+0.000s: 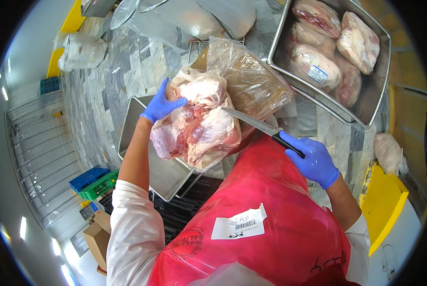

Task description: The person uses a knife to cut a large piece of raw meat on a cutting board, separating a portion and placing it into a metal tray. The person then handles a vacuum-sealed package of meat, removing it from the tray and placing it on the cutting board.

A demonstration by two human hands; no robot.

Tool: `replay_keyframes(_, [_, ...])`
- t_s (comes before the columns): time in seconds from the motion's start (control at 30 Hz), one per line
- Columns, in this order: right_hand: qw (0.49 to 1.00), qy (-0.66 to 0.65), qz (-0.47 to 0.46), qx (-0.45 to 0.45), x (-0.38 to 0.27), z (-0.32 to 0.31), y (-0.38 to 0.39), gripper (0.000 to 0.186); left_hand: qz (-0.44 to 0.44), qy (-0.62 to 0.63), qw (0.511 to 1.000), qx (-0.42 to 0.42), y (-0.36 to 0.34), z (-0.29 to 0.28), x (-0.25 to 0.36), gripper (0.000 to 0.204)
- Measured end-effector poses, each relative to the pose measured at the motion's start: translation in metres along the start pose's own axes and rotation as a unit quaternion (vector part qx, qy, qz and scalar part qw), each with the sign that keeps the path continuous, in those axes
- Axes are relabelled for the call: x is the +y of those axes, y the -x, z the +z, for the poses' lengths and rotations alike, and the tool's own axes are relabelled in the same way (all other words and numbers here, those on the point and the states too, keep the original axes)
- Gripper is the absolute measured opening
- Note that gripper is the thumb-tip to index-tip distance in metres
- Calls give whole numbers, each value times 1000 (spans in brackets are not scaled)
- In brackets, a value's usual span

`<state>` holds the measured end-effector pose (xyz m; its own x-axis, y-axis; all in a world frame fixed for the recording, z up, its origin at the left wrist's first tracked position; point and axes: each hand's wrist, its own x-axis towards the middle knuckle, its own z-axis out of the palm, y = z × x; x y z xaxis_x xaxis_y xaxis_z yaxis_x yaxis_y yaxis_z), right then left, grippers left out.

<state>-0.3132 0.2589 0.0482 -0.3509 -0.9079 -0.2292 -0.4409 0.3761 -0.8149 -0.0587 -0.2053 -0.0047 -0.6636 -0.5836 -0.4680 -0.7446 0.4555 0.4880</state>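
Note:
A large piece of raw meat, pale fat over pink flesh and partly cut open, is in front of me on a cardboard piece covered with clear plastic film. My left hand, in a blue glove, grips the meat's left side with the thumb lying across its top; some of its fingers are hidden. In my right hand, also gloved in blue, is a black-handled knife. The fingers are wrapped round the handle, and the blade points left, its tip at the meat's right edge.
A metal tub at the upper right holds several meat pieces. Another metal tray stands below the meat at the left. Clear plastic bags hang at the far side. Blue and green crates are at the left.

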Motion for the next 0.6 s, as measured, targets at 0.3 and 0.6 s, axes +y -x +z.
replay_keyframes(0.3, [980,159,-59,-106,-68,-63,-53,44,-105,138,982,73,64,-2,-58,122])
replay_keyframes(0.6, [923,295,14,-247,-176,-66,-131,38,-126,31,967,220,81,22,-63,93])
